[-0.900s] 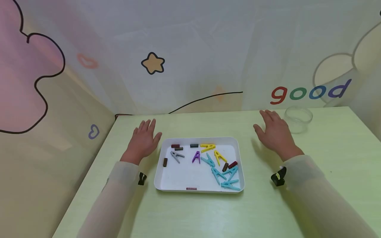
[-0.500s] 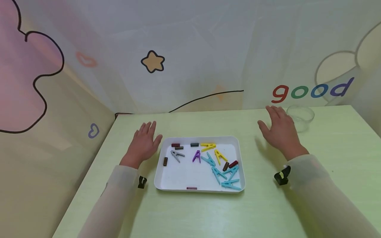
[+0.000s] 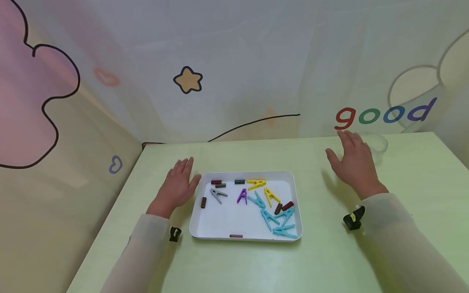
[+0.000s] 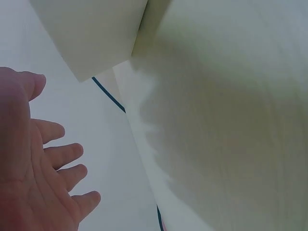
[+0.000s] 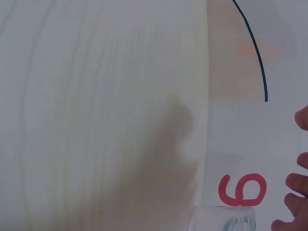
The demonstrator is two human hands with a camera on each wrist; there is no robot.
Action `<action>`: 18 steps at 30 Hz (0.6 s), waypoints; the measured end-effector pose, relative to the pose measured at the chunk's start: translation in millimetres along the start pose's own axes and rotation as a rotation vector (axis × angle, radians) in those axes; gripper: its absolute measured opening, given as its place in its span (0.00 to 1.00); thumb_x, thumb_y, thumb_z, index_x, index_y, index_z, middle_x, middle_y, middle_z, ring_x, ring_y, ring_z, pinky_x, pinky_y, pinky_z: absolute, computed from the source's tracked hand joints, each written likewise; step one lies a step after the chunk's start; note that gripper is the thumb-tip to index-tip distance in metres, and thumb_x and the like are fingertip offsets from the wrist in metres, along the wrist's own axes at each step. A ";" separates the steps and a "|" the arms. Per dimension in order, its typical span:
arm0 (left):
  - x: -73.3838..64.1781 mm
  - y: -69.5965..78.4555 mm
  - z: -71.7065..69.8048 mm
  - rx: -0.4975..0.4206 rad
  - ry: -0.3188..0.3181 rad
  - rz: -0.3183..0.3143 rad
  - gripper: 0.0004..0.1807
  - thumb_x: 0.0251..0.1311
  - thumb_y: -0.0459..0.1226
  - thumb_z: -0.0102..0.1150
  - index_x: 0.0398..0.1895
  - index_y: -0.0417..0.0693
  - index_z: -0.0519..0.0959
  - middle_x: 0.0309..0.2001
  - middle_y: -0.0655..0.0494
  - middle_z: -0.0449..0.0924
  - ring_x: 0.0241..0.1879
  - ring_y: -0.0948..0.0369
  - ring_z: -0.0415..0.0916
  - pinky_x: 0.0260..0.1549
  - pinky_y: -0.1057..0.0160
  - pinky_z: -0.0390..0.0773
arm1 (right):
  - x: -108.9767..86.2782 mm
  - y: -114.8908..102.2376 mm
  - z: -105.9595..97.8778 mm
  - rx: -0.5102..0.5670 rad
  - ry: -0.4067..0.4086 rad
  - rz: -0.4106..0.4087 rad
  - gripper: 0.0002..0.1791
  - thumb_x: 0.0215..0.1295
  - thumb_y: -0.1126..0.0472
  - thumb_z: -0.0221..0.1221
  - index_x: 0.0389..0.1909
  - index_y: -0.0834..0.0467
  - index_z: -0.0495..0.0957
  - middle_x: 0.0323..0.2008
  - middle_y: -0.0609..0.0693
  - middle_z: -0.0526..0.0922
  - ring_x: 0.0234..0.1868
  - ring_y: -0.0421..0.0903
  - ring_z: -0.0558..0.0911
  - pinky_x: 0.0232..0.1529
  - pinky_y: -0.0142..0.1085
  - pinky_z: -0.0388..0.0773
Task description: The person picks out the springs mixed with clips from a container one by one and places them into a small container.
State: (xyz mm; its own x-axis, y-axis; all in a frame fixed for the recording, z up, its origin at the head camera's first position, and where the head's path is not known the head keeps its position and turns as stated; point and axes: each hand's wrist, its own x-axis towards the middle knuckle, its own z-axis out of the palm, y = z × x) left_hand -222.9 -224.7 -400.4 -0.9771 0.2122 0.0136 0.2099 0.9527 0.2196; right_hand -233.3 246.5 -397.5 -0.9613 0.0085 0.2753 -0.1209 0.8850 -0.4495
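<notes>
My left hand hovers beside the left end of a white tray, fingers straight and thumb spread by the rim. In the left wrist view that hand shows a bare palm. My right hand is held up to the right of the tray, fingers extended, holding nothing. Inside the tray lie clothespins: one grey, one purple, two yellow and several light blue. Scattered among them are several small coil springs, including a dark green spring and a red spring at the front.
Behind my right hand a transparent round container is partly hidden; the right wrist view catches its rim. A pale green table bears everything, with a printed backdrop at its far edge.
My right hand has drifted rightward, away from the tray, and now covers more of the transparent container. My left hand has come slightly nearer me. The tray's contents look unchanged.
</notes>
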 end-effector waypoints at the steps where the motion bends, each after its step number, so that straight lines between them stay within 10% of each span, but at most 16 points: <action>1: -1.2 -0.1 0.4 -0.003 -0.004 -0.002 0.37 0.74 0.52 0.36 0.77 0.41 0.46 0.75 0.37 0.49 0.76 0.41 0.42 0.72 0.39 0.48 | -0.1 1.7 0.3 0.000 0.005 0.002 0.37 0.72 0.49 0.48 0.73 0.65 0.51 0.71 0.68 0.54 0.74 0.66 0.48 0.71 0.64 0.44; 18: -16.9 -3.8 4.9 -0.088 -0.062 0.027 0.39 0.73 0.53 0.39 0.76 0.40 0.46 0.75 0.36 0.47 0.75 0.39 0.41 0.72 0.40 0.50 | 1.5 20.7 2.6 0.024 0.071 0.067 0.36 0.72 0.49 0.47 0.74 0.64 0.51 0.72 0.69 0.52 0.76 0.65 0.43 0.72 0.63 0.43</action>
State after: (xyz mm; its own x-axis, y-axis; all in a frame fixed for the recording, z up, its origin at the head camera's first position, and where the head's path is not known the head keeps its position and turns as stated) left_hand -207.0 -230.9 -406.3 -0.9667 0.2530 -0.0395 0.2295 0.9244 0.3048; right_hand -237.8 263.6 -408.5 -0.9477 0.1006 0.3028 -0.0637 0.8702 -0.4885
